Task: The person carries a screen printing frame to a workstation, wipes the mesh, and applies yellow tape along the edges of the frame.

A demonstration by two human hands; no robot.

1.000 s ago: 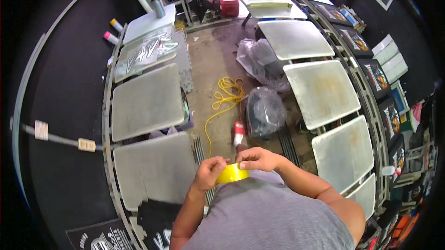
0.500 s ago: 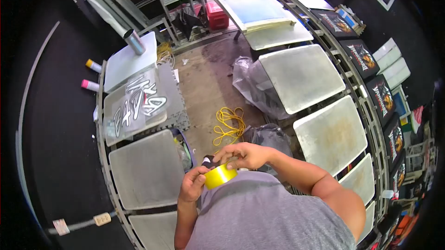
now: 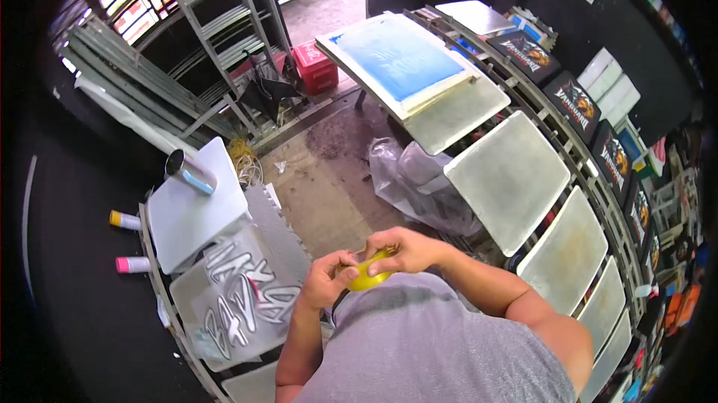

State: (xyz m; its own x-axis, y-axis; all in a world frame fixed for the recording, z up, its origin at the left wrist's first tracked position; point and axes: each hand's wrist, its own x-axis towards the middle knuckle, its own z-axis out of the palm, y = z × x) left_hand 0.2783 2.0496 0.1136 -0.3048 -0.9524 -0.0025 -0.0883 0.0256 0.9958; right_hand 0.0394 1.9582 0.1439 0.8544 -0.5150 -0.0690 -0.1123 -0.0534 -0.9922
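A roll of yellow tape [image 3: 369,274] is held in front of my grey shirt, between both hands. My left hand [image 3: 327,279] grips its left side, fingers bent and thumb against the roll. From the right, my right hand [image 3: 404,249] holds the roll with its thumb and fingers on the upper edge. Whether a strip of tape is pulled loose cannot be made out.
Grey pallets [image 3: 508,179] line the right rail, with a blue-coated screen frame [image 3: 396,55] at the far end. At left, a board holds a metal tumbler [image 3: 191,171], beside a lettered clear sheet [image 3: 239,291]. A plastic bag [image 3: 419,186] lies on the floor.
The view has moved forward past the pallets, and the far screen and left board now appear nearer. The tape roll has tilted between my hands, which still hold it.
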